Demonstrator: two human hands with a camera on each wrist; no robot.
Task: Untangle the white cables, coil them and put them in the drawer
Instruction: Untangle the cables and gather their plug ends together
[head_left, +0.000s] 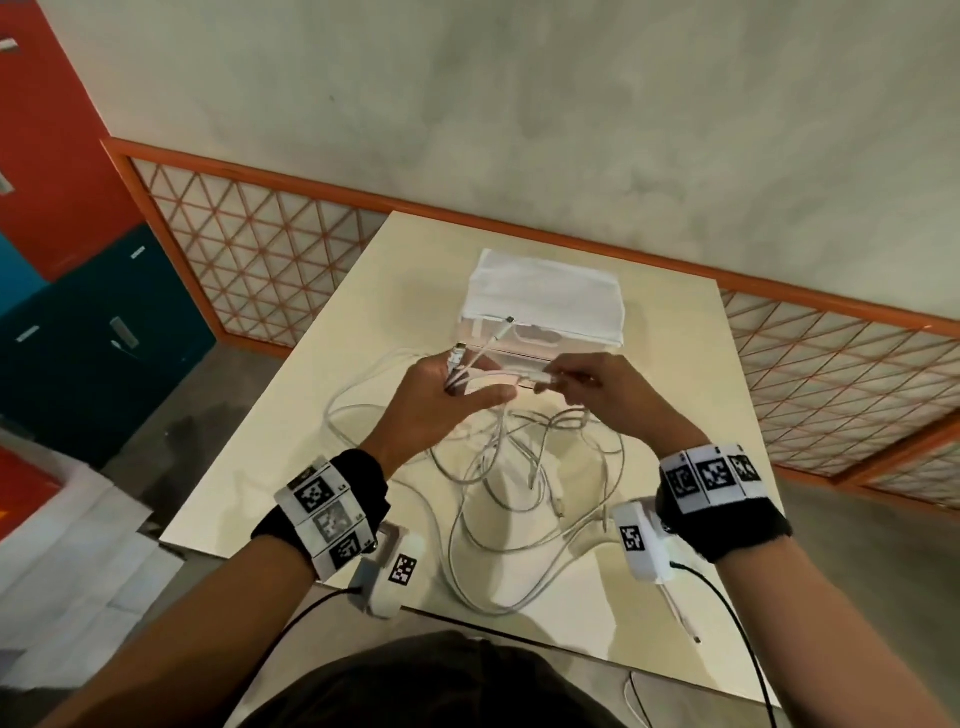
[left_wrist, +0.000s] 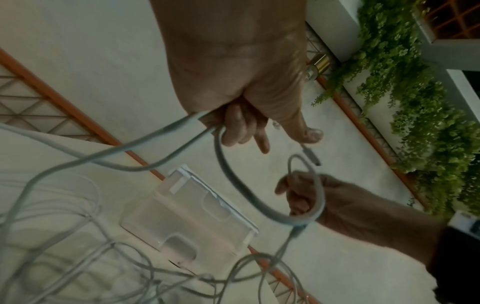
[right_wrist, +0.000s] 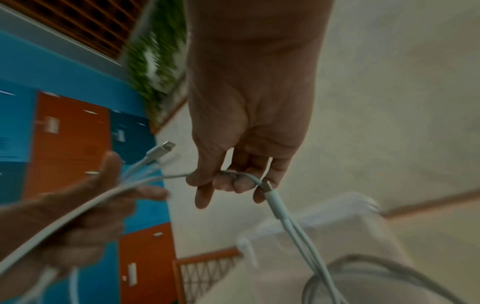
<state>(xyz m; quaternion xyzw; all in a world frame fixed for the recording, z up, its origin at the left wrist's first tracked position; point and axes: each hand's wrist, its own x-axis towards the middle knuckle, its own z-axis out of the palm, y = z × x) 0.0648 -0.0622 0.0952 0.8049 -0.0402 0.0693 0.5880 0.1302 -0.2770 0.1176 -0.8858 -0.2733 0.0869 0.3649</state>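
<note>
A tangle of white cables (head_left: 524, 483) sprawls over the cream table (head_left: 685, 571). My left hand (head_left: 447, 395) grips a bunch of cable ends (head_left: 460, 361), whose plugs stick up past the fingers (left_wrist: 239, 125). My right hand (head_left: 587, 384) pinches another cable near its plug (head_left: 543, 382); that cable bends over its fingers (right_wrist: 233, 181) and hangs down (right_wrist: 288, 224). Both hands hover just in front of the small white drawer unit (head_left: 545, 306), whose clear drawer fronts (left_wrist: 182, 209) stand shut.
The table's near edge (head_left: 363, 608) runs just in front of my body, and some cable loops hang over it. An orange lattice fence (head_left: 249, 244) runs behind the table. Red and blue lockers (head_left: 78, 291) stand at the left, papers (head_left: 62, 561) lie on the floor.
</note>
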